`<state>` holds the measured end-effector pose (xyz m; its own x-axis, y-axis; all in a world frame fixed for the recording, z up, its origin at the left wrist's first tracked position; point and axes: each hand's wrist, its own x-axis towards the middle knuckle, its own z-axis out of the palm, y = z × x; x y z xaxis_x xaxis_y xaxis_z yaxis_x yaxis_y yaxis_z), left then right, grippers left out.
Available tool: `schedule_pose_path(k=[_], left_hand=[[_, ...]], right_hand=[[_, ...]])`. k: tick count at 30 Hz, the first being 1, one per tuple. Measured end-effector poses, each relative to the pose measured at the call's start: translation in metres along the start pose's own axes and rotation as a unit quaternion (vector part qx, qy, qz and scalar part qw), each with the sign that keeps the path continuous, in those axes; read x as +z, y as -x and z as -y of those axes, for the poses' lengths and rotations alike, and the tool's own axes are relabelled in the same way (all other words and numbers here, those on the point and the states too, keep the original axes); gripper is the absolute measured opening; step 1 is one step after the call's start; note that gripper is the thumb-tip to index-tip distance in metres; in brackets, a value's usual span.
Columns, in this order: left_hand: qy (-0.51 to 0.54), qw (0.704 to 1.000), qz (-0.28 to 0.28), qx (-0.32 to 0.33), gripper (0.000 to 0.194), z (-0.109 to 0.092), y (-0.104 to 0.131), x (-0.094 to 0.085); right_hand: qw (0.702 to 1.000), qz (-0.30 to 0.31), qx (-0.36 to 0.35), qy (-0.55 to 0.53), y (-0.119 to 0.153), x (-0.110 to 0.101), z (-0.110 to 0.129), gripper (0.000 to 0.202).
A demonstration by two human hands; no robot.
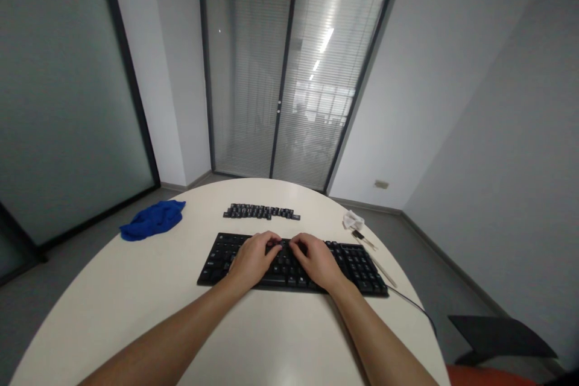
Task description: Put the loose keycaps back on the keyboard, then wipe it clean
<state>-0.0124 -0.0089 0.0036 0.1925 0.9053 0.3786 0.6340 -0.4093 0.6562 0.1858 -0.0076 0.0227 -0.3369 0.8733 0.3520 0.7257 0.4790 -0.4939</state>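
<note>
Resting on the black keyboard with both hands here, palms down and side by side near the middle of it. The left hand has its fingers curled down onto the keys, not wrapped around anything, and the right hand is pretty much the same, fingers bent and touching the keys just beside the left ones. Can't tell if they're pinching a keycap or just pressing, too small to see. The keyboard sits roughly mid tabletop, a bit toward the right edge, with its cable trailing off over that right edge. Past the keyboard, closer to the far edge, there's a neat little block of loose black keycaps laid out in rows, well apart from the hands. Over by the far left edge is a crumpled blue cloth. Near the far right edge there's a small white wipe, and just beside it a small dark tool and a thin stick thing lying along the right end of the keyboard.
</note>
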Motion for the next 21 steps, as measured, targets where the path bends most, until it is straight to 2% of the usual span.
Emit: schedule_pose_path(k=[2, 6, 11, 16, 21], left_hand=[[0.002, 1.0, -0.005, 0.006, 0.014, -0.0006, -0.0002, 0.0004], [0.024, 1.0, -0.003, 0.016, 0.015, -0.0032, -0.0007, -0.001], [0.07, 0.997, 0.005, -0.002, 0.013, -0.005, -0.0018, -0.0031], [0.103, 0.995, 0.01, -0.004, 0.015, 0.0005, -0.0022, 0.001], [0.065, 0.998, -0.006, -0.022, 0.018, 0.0001, 0.0007, 0.001]], right_hand=[[0.999, -0.003, -0.024, -0.032, 0.0023, -0.0018, 0.0004, 0.012], [0.997, -0.015, -0.05, -0.053, 0.0029, -0.001, 0.0024, 0.023], [0.997, -0.011, -0.056, -0.06, 0.0021, 0.0016, 0.0016, 0.019], [0.992, 0.002, -0.092, -0.087, 0.002, -0.001, -0.0014, 0.025], [0.997, 0.011, -0.048, -0.067, 0.0031, 0.0001, -0.0049, 0.021]])
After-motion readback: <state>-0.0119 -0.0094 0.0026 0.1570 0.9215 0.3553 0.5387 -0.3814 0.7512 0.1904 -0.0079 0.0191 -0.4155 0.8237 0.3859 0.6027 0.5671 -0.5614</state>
